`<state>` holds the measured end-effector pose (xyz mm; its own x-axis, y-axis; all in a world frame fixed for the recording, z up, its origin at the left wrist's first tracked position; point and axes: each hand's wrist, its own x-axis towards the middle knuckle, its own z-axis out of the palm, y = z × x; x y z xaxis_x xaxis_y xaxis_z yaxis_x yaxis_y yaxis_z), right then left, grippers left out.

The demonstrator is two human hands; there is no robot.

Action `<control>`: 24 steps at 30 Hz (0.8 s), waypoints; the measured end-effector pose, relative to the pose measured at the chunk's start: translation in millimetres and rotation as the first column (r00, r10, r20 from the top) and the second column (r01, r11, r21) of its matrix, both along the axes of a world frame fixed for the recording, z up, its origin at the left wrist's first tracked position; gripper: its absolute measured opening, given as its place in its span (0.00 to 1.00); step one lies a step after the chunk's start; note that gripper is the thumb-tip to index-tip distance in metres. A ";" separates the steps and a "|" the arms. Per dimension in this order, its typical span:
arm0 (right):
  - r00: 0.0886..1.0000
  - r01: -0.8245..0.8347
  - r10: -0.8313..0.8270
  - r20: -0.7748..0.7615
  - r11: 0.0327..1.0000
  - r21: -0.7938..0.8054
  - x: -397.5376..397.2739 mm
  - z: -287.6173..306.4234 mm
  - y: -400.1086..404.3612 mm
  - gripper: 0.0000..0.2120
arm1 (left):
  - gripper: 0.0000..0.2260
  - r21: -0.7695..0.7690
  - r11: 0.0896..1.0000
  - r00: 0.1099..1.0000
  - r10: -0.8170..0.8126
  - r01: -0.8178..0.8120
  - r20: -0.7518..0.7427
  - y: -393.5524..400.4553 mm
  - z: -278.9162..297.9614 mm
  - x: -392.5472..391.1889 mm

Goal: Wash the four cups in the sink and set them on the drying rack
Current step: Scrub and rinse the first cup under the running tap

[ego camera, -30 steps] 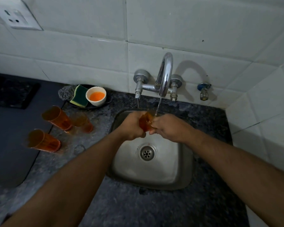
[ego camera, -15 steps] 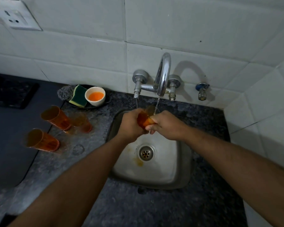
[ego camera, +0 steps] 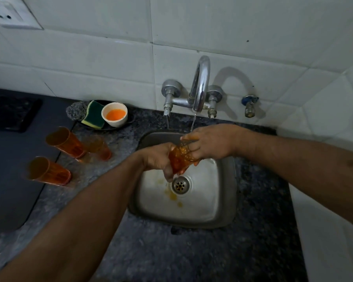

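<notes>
Rinsing is judged the reason a cup (ego camera: 179, 159) is held tilted over the sink (ego camera: 225, 192), just below the tap (ego camera: 200, 86): it is gripped by the left hand (ego camera: 157, 157), while the right hand (ego camera: 210, 143) has fingers curled into its mouth. Three cups (ego camera: 64, 142) wait on the counter (ego camera: 253, 251).

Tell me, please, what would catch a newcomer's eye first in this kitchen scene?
First, the orange cup over the steel sink, gripped by the left hand while the right hand works its fingers inside it under the running tap. Next, three more orange cups on the counter to the left, near a white bowl of orange liquid.
</notes>
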<state>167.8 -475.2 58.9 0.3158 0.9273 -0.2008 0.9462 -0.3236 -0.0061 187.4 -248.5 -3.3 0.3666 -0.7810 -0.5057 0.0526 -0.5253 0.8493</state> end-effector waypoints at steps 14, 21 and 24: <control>0.113 0.991 -0.873 -0.474 0.068 0.112 -70.3 -22.0 86.7 0.20 | 0.10 -0.349 0.453 0.251 0.834 -0.820 0.492 -51.5 -46.5 -88.0; 0.557 0.830 -0.807 -0.198 0.534 0.158 -78.5 -14.2 65.2 0.15 | 0.10 -0.272 0.779 0.624 0.619 -0.565 0.478 -24.0 -48.4 -49.7; 0.759 0.642 -0.615 -0.212 0.762 0.086 -70.1 -10.6 35.0 0.10 | 0.26 -0.125 0.938 0.909 0.345 -0.324 0.232 -5.2 -33.8 -24.2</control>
<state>97.6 -440.3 48.3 0.8129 0.5528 -0.1830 0.5102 -0.8277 -0.2339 163.2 -253.7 -37.1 0.7184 -0.6250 -0.3053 -0.0032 -0.4418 0.8971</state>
